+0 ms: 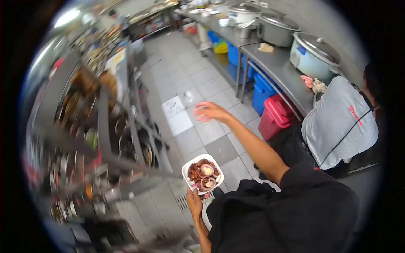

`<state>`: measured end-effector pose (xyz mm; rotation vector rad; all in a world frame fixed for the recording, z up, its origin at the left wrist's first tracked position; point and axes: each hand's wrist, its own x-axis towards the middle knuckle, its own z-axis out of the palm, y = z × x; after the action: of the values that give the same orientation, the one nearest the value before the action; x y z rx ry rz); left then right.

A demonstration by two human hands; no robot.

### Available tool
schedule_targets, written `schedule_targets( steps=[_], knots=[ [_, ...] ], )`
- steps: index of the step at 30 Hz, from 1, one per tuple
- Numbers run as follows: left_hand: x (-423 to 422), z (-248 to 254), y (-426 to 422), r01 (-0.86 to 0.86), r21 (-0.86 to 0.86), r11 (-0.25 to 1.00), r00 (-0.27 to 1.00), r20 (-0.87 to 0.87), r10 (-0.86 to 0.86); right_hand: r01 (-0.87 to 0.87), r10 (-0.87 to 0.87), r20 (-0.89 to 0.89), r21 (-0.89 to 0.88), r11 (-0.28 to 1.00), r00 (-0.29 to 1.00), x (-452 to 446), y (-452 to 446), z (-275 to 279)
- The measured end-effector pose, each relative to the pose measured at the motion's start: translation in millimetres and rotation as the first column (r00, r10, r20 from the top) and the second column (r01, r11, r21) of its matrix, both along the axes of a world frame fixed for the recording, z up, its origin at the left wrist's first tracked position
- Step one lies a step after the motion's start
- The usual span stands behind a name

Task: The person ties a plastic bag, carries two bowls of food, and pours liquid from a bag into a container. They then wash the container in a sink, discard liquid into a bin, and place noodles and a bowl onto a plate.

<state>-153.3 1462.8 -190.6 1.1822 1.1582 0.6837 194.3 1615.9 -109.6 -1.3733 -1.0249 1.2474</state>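
Observation:
My left hand (195,203) holds a white square bowl (184,172) by its near edge, with the thumb at the rim and fingers beneath. In the bowl lie dark reddish-brown pieces of food (196,169) and pale onion rings (207,170). My right hand (207,112) is stretched out in the air above the tiled floor, beyond the bowl. Its fingers are apart, slightly blurred, and nothing is in them.
A co-worker in a grey shirt (344,122) stands at the steel counter (276,63) on the right, near a large cooker (314,57). Red (276,116) and blue (262,95) bins stand below. Metal shelving (105,126) runs along the left. Another person (120,21) is far back.

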Motion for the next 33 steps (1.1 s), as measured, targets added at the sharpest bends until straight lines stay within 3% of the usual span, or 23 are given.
schedule_targets(
  steps=[4, 7, 8, 10, 11, 13, 14, 15, 16, 17, 19, 21, 23, 24, 26, 27, 28, 29, 30, 31, 32, 33],
  knots=[
    [85, -1, 195, 0.178, 0.042, 0.983, 0.983, 0.036, -0.180, 0.427, -0.402, 0.169, -0.155, 0.891, 0.900, 218, -16, -43],
    [164, 17, 332, 0.273, 0.029, 0.962, 0.958, 0.080, -0.274, 0.744, -0.662, 0.374, -0.135, 0.655, 0.650, 351, -24, -39],
    [192, 19, 376, 0.283, 0.033, 0.959, 0.957, 0.052, -0.284, 0.788, -0.688, 0.412, -0.138, 0.601, 0.597, 410, -19, -61],
    [259, 10, 461, 0.256, 0.045, 0.966, 0.963, 0.073, -0.259, 0.818, -0.637, 0.570, -0.115, 0.563, 0.519, 505, -13, -93],
    [288, 10, 501, 0.250, 0.034, 0.968, 0.964, 0.085, -0.252, 0.788, -0.480, 0.700, -0.194, 0.585, 0.529, 552, -7, -110],
    [357, 12, 587, 0.216, 0.000, 0.976, 0.975, 0.059, -0.215, 0.857, -0.408, 0.817, -0.190, 0.479, 0.409, 618, 24, -136],
    [380, 11, 626, 0.231, 0.075, 0.970, 0.970, 0.060, -0.236, 0.851, -0.397, 0.810, -0.219, 0.478, 0.432, 628, 47, -141],
    [403, 10, 666, 0.250, 0.151, 0.957, 0.963, 0.066, -0.262, 0.889, -0.459, 0.812, -0.151, 0.431, 0.361, 639, 70, -143],
    [435, 16, 709, 0.216, 0.038, 0.976, 0.974, 0.063, -0.218, 0.926, -0.527, 0.809, -0.055, 0.373, 0.261, 664, 97, -132],
    [464, 20, 752, 0.212, 0.064, 0.975, 0.975, 0.049, -0.216, 0.931, -0.534, 0.809, -0.046, 0.363, 0.248, 686, 121, -129],
    [525, 27, 833, 0.217, 0.099, 0.971, 0.971, 0.082, -0.225, 0.920, -0.354, 0.933, 0.200, 0.338, -0.073, 713, 146, -131],
    [588, 36, 923, 0.230, 0.139, 0.963, 0.966, 0.087, -0.243, 0.923, -0.299, 0.950, 0.192, 0.334, -0.090, 753, 164, -146],
    [649, 42, 1014, 0.227, 0.147, 0.963, 0.965, 0.096, -0.242, 0.848, -0.260, 0.936, 0.331, 0.414, -0.238, 789, 157, -186],
    [683, 43, 1060, 0.223, 0.212, 0.952, 0.959, 0.128, -0.253, 0.635, -0.187, 0.907, 0.401, 0.660, -0.377, 802, 145, -199],
    [743, 38, 1132, 0.217, 0.251, 0.943, 0.954, 0.151, -0.260, 0.821, 0.073, 0.912, 0.324, 0.470, -0.403, 792, 138, -216],
    [783, 42, 1172, 0.183, 0.231, 0.956, 0.964, 0.149, -0.221, 0.832, -0.003, 0.908, 0.385, 0.400, -0.419, 783, 146, -218],
    [817, 44, 1209, 0.145, 0.203, 0.968, 0.974, 0.142, -0.175, 0.959, -0.119, 0.968, 0.236, 0.155, -0.219, 768, 168, -203],
    [848, 40, 1244, 0.139, 0.192, 0.971, 0.974, 0.148, -0.169, 0.860, -0.147, 0.892, 0.452, 0.236, -0.428, 748, 193, -188],
    [885, 33, 1283, 0.106, 0.166, 0.980, 0.976, 0.171, -0.134, 0.945, -0.042, 0.949, 0.314, 0.091, -0.311, 737, 203, -189],
    [924, 29, 1320, 0.077, 0.145, 0.986, 0.976, 0.191, -0.104, 0.923, 0.021, 0.923, 0.383, 0.043, -0.385, 727, 230, -179],
    [962, 31, 1352, 0.070, 0.154, 0.986, 0.979, 0.178, -0.098, 0.968, 0.115, 0.966, 0.241, -0.066, -0.233, 721, 243, -179],
    [1000, 31, 1388, 0.080, 0.163, 0.983, 0.978, 0.179, -0.109, 0.950, 0.063, 0.958, 0.286, -0.122, -0.280, 716, 264, -176]
  ],
)
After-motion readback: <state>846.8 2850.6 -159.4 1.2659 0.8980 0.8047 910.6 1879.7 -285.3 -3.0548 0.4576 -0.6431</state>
